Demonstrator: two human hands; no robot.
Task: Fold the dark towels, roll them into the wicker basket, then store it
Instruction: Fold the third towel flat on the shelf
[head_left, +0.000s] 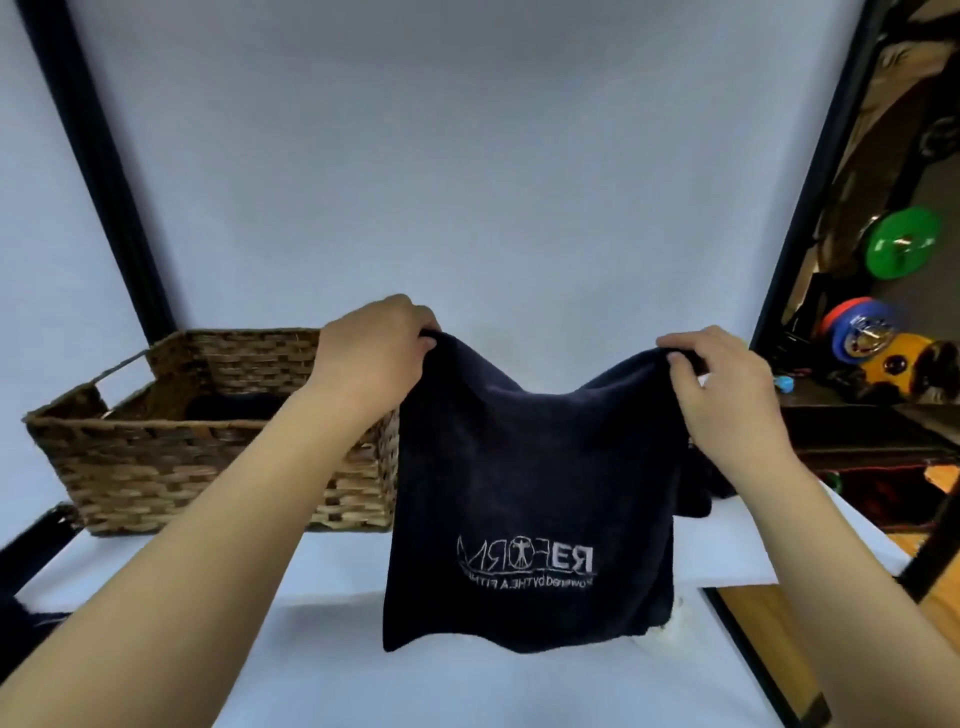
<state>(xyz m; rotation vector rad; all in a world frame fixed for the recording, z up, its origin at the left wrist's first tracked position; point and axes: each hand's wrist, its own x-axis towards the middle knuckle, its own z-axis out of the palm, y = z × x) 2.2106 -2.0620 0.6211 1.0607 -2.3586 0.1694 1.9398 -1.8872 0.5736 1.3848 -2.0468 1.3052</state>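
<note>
Our left hand (376, 345) and right hand (719, 384) each pinching a top corner of the dark towel (530, 499), held up above the table's (322, 649) middle, wicker basket (208, 447) near the table's far-left corner, another dark towel inside it (234, 405)

Left hand (376, 345) and right hand (719, 379) raised, arms outstretched, fingers pinching

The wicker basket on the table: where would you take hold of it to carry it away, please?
Grip the wicker basket by its handle cut-outs; one shows in the left end wall, near the rim. Come from the ends, fingers through the slot. The right end is hidden behind the dark towel.
</note>
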